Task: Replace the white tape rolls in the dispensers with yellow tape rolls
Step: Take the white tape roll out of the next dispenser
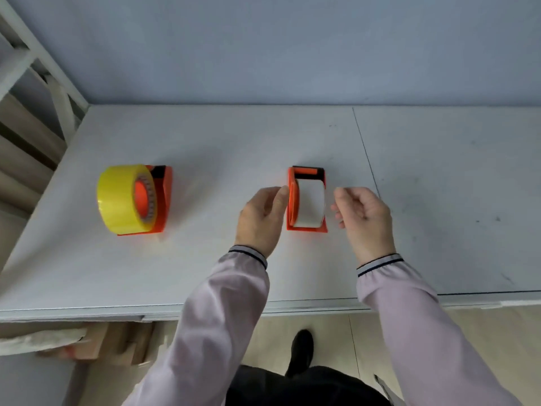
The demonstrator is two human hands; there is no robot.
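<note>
While both hands close in, I'm watching the white tape roll (311, 204) seated in its orange dispenser (293, 200) between them. My left hand (260, 218) has its thumb on the dispenser's side, not gripping; my right hand (363, 213) is loosely curled, empty, just beside the roll. My worry: tug the roll and the light dispenser could lift or skid on the desk (205, 136). Well off my left hand sits a second dispenser (164, 200), yellow tape roll (123, 197) already in it. Nothing's in the way.

Glossy, translucent film on yellow tape roll (124, 199); smooth matt white tape roll (311, 205); shiny orange plastic dispensers (293, 206); matt, lightly scuffed grey tabletop (222, 142); soft cloth sleeves (222, 312).
</note>
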